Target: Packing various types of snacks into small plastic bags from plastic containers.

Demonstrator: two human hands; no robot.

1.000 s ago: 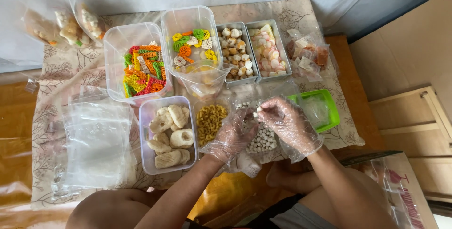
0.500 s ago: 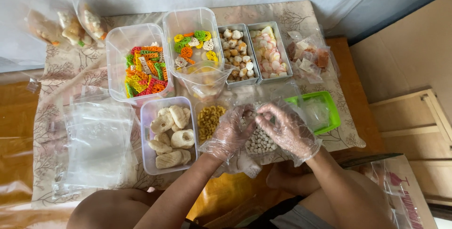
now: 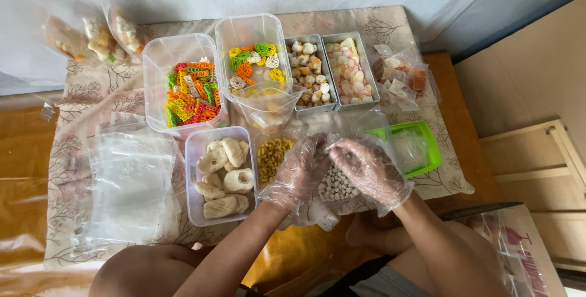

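Container of small white pellets [image 3: 337, 185] sits at front edge of bench [image 3: 79, 89], centre-right, betw. the tub of yellow rings [image 3: 271, 158] and the green tray [image 3: 421, 144]. Both hands wear loose clear plastic gloves and meet directly over it.

Left hand [image 3: 300, 172]: forearm comes up from lower left, wrist bent, fingers curled down toward pellets; appears to pinch at clear bag film, but grip can't be confirmed.

Right hand [image 3: 365, 169]: forearm enters from lower right, palm down, fingers bent inward toward left hand, fingertips nearly touching it. Whether it holds pellets: cannot tell, glove hides it.

Surroundings: tub of pale puffed crackers [image 3: 221, 176] just left of the yellow rings. Back row, left to right: tub of multicolour lattice crackers [image 3: 186, 92], tub of flower-shaped crackers [image 3: 252, 59], two metal trays [image 3: 332, 71] of round and pink-white pieces. Open clear bag [image 3: 267, 105] stands in front of the flower tub. Stack of empty clear bags [image 3: 128, 181] lies at left of bench.
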